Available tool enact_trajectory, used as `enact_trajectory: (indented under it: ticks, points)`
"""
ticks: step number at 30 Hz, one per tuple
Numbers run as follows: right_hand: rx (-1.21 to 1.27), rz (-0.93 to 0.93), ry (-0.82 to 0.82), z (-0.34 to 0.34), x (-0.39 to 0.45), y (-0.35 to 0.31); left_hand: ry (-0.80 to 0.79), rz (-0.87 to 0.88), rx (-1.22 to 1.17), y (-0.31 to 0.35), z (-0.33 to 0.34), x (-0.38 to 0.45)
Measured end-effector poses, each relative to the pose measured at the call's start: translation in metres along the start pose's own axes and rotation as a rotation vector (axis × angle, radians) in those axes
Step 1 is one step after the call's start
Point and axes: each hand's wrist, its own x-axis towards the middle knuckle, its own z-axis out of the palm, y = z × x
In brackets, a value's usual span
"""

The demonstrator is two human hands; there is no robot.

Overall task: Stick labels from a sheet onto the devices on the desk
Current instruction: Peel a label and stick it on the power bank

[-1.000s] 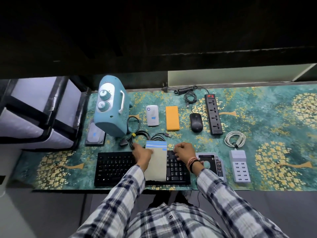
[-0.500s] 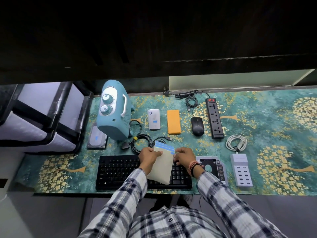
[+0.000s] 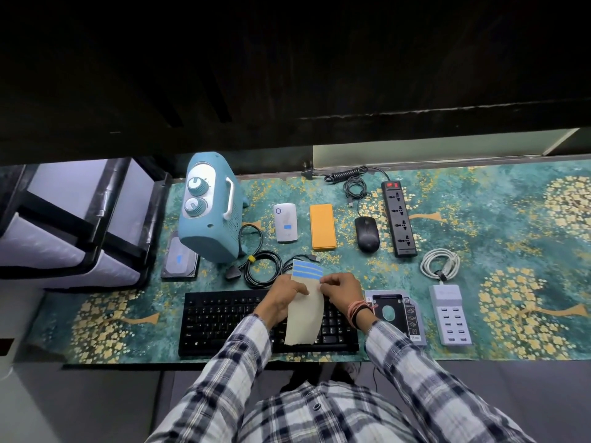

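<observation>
A beige label sheet (image 3: 303, 314) with blue label strips along its top hangs over the black keyboard (image 3: 224, 318). My left hand (image 3: 283, 297) grips the sheet's left edge. My right hand (image 3: 340, 290) pinches at the sheet's right edge just below the blue strips. Blue labels sit on the white power bank (image 3: 285, 222) and on the hard drive (image 3: 179, 259). The orange power bank (image 3: 323, 226), black mouse (image 3: 366, 233), black power strip (image 3: 399, 219), grey drive caddy (image 3: 399, 311) and white USB charger (image 3: 450, 313) show no label.
A teal heater (image 3: 209, 212) stands at the back left with black cables (image 3: 259, 266) beside it. A coiled white cable (image 3: 440, 263) lies above the charger. A padded case (image 3: 64, 219) sits off the mat's left edge. A dark shelf overhangs the back.
The sheet rose off the keyboard and tilted up. My right hand moved from the keyboard's right side to the sheet's right edge.
</observation>
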Motion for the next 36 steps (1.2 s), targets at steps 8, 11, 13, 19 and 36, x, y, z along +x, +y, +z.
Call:
enact_trajectory:
  ticks: [8,11,13,19,36]
  points:
    - [0.036,-0.025,0.039,-0.001,0.001,-0.003,-0.007,0.034,-0.026,0.003,-0.004,-0.001]
    - [0.124,0.000,0.010,-0.002,0.002,-0.003,-0.002,0.040,-0.001,0.006,-0.006,-0.002]
    - [0.192,0.020,-0.007,-0.004,0.000,-0.004,0.007,0.038,0.002,0.007,-0.008,-0.002]
    - [0.297,0.074,-0.051,-0.006,-0.001,-0.005,0.007,0.050,0.013,0.007,-0.010,-0.004]
    - [0.295,0.039,-0.100,-0.006,-0.002,0.001,0.009,0.070,0.021,0.002,-0.009,-0.007]
